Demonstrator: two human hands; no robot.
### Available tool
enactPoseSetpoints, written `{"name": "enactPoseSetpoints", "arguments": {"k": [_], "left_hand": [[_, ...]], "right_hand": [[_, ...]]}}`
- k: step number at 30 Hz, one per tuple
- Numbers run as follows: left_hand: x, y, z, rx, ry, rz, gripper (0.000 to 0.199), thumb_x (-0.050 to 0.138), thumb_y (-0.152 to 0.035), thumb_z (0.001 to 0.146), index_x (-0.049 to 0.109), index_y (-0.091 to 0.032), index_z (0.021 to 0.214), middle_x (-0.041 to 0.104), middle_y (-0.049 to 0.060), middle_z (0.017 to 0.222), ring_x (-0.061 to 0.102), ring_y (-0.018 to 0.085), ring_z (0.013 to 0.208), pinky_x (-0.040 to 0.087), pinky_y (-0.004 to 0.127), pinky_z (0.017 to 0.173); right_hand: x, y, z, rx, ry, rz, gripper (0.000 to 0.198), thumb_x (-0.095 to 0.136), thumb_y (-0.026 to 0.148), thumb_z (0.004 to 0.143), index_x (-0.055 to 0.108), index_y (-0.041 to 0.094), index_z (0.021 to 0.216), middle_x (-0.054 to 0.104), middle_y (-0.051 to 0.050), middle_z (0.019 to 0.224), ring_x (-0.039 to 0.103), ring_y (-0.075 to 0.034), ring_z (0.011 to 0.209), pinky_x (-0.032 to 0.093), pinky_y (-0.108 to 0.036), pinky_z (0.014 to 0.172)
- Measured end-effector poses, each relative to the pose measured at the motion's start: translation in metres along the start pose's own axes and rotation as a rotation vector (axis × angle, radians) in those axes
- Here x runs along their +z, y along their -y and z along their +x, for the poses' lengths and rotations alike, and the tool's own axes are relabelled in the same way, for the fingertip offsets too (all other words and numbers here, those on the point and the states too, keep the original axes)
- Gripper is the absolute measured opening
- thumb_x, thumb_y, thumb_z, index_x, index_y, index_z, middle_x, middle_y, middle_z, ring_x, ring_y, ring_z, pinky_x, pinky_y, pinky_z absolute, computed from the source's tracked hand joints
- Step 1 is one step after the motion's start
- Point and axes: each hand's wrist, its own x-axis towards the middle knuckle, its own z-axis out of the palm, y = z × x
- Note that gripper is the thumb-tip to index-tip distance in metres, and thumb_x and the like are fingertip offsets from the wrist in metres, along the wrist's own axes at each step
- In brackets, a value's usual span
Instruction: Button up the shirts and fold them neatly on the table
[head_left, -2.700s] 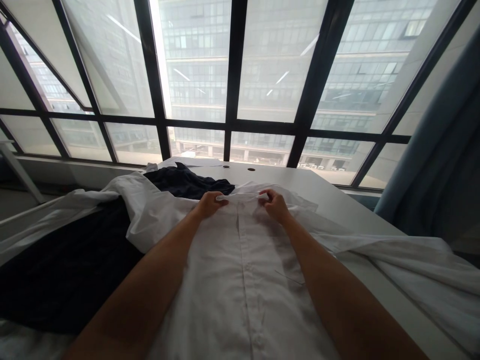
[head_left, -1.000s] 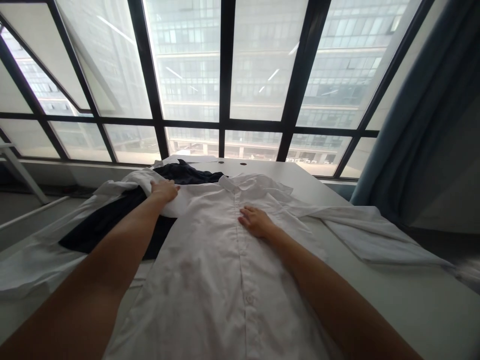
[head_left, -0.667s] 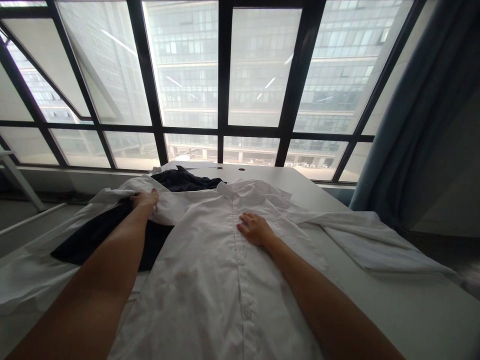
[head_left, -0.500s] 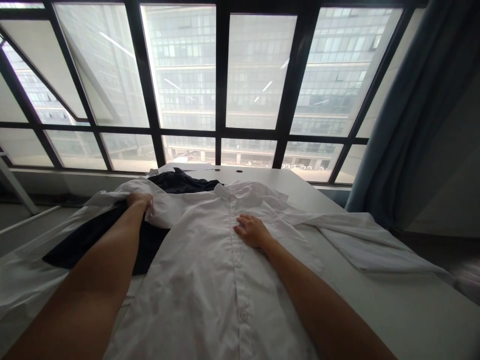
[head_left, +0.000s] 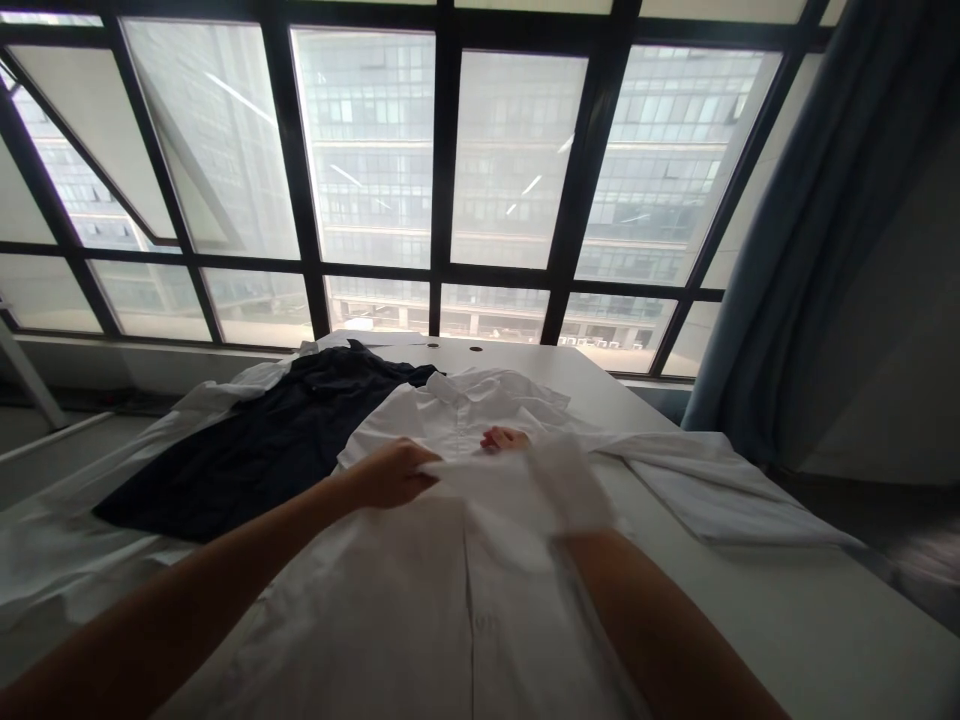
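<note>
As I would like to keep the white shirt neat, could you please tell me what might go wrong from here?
The left hand holds a sleeve across the right forearm, which could snag it or leave it bunched. The other sleeve lies wrinkled on the table, so creases might set. The dark garment beside the white shirt could get dragged along.

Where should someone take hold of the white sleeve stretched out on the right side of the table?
Likely its outer end, pinched from the right: the sleeve lies flattened across the table, pointing away from the shirt, and nothing covers that end.
</note>
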Motion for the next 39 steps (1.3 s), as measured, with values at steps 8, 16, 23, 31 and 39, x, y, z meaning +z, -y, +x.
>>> {"name": "enactPoseSetpoints", "arguments": {"k": [8, 16, 23, 31, 39], "left_hand": [[-0.008, 0.003, -0.03, -0.038, 0.152, 0.038, 0.029, 0.066, -0.023, 0.075, 0.074, -0.021, 0.102, 0.072, 0.004, 0.082, 0.064, 0.016, 0.07, 0.045, 0.022, 0.066], [0.018, -0.015, -0.043, -0.288, -0.053, 0.355, 0.039, 0.035, -0.03, 0.098, 0.067, -0.016, 0.08, 0.069, 0.008, 0.072, 0.065, 0.02, 0.069, 0.041, 0.026, 0.063], [0.033, -0.032, -0.044, -0.347, -0.19, 0.321, 0.036, 0.035, -0.023, 0.097, 0.062, -0.014, 0.075, 0.067, 0.008, 0.073, 0.064, 0.019, 0.07, 0.041, 0.028, 0.065], [0.023, -0.022, -0.07, 0.005, 0.004, 0.362, 0.033, 0.067, -0.019, 0.076, 0.068, -0.023, 0.108, 0.068, 0.002, 0.089, 0.062, 0.02, 0.087, 0.04, 0.033, 0.089], [0.028, -0.028, -0.066, 0.121, 0.146, 0.233, 0.024, 0.061, -0.011, 0.073, 0.074, -0.022, 0.09, 0.068, 0.001, 0.087, 0.064, 0.015, 0.082, 0.045, 0.024, 0.081]], "right_hand": [[-0.017, 0.003, 0.0, 0.072, 0.143, 0.143, 0.046, 0.058, 0.058, 0.081, 0.066, 0.013, 0.072, 0.066, -0.004, 0.064, 0.054, -0.011, 0.053, 0.041, -0.022, 0.054], [-0.039, 0.075, -0.064, 0.235, 0.89, 0.05, 0.076, 0.041, 0.084, 0.073, 0.065, 0.012, 0.067, 0.068, -0.008, 0.067, 0.062, -0.013, 0.056, 0.045, -0.023, 0.053], [-0.042, 0.094, -0.136, 0.135, 0.806, 0.339, 0.053, 0.069, 0.061, 0.07, 0.066, 0.013, 0.093, 0.067, -0.003, 0.083, 0.063, -0.013, 0.069, 0.05, -0.023, 0.059], [-0.07, 0.101, -0.178, 0.335, 0.724, 0.551, 0.053, 0.083, 0.032, 0.058, 0.064, 0.017, 0.105, 0.067, -0.004, 0.098, 0.064, -0.019, 0.094, 0.052, -0.028, 0.08], [-0.095, 0.09, -0.182, 0.463, 1.001, 0.046, 0.057, 0.088, 0.035, 0.043, 0.066, 0.013, 0.091, 0.066, 0.0, 0.071, 0.061, -0.012, 0.056, 0.05, -0.02, 0.046]]}}
